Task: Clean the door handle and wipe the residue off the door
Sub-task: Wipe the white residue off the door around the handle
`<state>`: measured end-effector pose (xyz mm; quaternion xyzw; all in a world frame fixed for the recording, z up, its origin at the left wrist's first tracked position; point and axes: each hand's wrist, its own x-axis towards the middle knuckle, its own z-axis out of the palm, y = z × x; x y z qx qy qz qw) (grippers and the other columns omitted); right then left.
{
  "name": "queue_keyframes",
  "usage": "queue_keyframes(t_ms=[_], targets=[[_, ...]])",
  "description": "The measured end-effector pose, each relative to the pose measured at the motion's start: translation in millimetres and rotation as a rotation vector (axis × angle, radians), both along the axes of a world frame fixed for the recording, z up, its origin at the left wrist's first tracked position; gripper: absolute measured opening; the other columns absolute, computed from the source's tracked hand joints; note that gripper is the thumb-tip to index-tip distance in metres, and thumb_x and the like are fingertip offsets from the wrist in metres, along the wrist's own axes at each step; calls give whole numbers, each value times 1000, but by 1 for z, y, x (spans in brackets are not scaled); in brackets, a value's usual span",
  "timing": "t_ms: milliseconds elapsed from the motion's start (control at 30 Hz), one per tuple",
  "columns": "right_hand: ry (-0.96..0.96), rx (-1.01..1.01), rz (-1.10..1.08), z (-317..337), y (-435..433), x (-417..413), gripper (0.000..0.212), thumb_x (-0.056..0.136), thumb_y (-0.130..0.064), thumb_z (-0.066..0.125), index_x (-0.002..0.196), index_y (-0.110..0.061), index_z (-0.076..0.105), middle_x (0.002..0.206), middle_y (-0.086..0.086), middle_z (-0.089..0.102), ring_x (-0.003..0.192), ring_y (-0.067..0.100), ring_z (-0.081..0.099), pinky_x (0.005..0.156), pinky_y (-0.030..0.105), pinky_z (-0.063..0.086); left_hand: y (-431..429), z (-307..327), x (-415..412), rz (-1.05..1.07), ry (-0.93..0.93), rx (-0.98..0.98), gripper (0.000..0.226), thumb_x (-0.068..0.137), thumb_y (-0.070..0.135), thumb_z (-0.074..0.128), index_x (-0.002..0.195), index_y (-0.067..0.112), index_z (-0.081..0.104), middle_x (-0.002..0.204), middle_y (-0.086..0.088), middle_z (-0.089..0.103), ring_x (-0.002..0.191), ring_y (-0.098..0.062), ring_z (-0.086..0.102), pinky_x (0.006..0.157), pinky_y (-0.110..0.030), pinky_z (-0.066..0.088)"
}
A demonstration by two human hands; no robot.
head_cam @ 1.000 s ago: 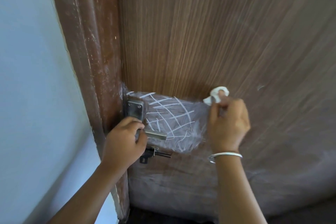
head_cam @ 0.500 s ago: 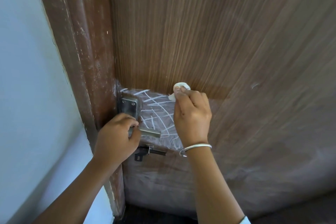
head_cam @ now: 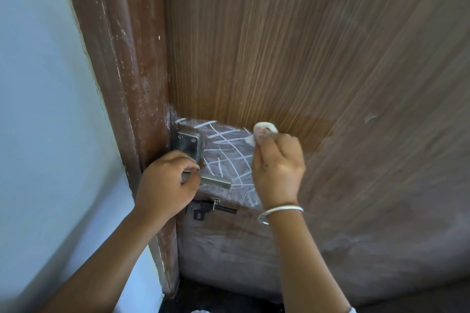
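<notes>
A brown wooden door (head_cam: 318, 46) carries white chalk-like scribbles (head_cam: 226, 152) to the right of a metal lever handle (head_cam: 216, 181) and its plate (head_cam: 188, 143). My left hand (head_cam: 165, 185) grips the lever near its base. My right hand (head_cam: 277, 168) pinches a small white wad of cloth (head_cam: 264, 128) and presses it on the door at the scribbles' upper right edge. A silver bangle (head_cam: 279, 211) sits on my right wrist.
A black key (head_cam: 211, 208) sticks out of the lock below the lever. The worn brown door frame (head_cam: 122, 58) runs along the left, with a pale blue wall (head_cam: 45, 109) beyond it. The lower door (head_cam: 330, 256) is hazy with whitish smears.
My right hand with the wad swept left from beyond the scribbles' right edge onto them, and now sits slightly further right at their upper right edge. My left hand stayed on the lever.
</notes>
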<state>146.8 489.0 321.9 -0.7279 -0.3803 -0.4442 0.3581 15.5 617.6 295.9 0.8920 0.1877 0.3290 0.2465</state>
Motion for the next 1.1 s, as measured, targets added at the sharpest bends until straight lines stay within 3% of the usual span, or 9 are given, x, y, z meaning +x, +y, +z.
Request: queue_keyframes(t_ms=[200,300,433,567,633,700,867,967,1100], targets=[[-51,-188,58,0,17,-8,16,80,5,65,93,1,72,83,11,68,63,27,54,57,29,47,3,0,-2,-19,-31,-32,21,74,16,58,80,5,75,84,-3,72,65,-15,66,65,-19,50],[-65,-129,-24,-7,-10,3,21,82,5,59,95,-3,73,90,8,70,64,28,54,64,27,44,3,-1,-1,-15,-51,-45,20,73,14,58,79,5,75,83,-2,72,65,-14,66,62,-22,54],[-77,-17,-91,-10,-29,14,18,83,5,62,91,-4,75,86,8,71,60,27,55,63,27,45,1,-1,0,13,-54,-41,20,73,15,58,79,6,75,82,-1,71,64,-15,66,59,-29,57],[82,8,18,-11,-6,1,16,86,2,58,89,-5,73,88,7,67,72,20,58,69,25,46,0,-2,-1,0,-58,-32,19,74,15,59,79,6,75,82,-2,72,63,-15,66,57,-29,58],[107,-59,57,-9,11,-8,15,82,3,62,91,-3,72,90,7,67,76,21,58,66,29,51,0,-2,-2,-9,-59,-41,19,74,15,59,80,6,75,84,-1,72,63,-14,65,57,-27,57],[13,-157,54,-8,26,-15,19,76,8,68,94,5,71,89,15,67,70,31,58,62,30,51,1,-3,-3,-17,-57,-54,19,74,16,59,81,7,75,86,-2,72,61,-12,64,59,-23,55],[-80,-270,39,-8,24,-17,27,79,7,66,106,4,68,97,16,67,75,31,57,72,31,48,2,-5,-4,-30,-57,-73,17,73,14,61,80,8,75,87,-1,72,60,-6,60,60,-13,48],[-41,-202,13,-5,1,-1,26,83,2,63,107,-3,70,102,12,68,79,31,60,76,29,46,2,-6,-3,-30,-66,-76,16,73,13,61,79,8,75,86,0,71,59,-2,58,57,-12,48],[-91,-140,-7,-5,0,3,17,83,4,64,98,3,72,89,14,69,71,33,60,68,31,48,3,-9,-2,-29,-57,-81,15,74,14,62,79,10,75,86,2,72,59,0,59,60,-3,43]])
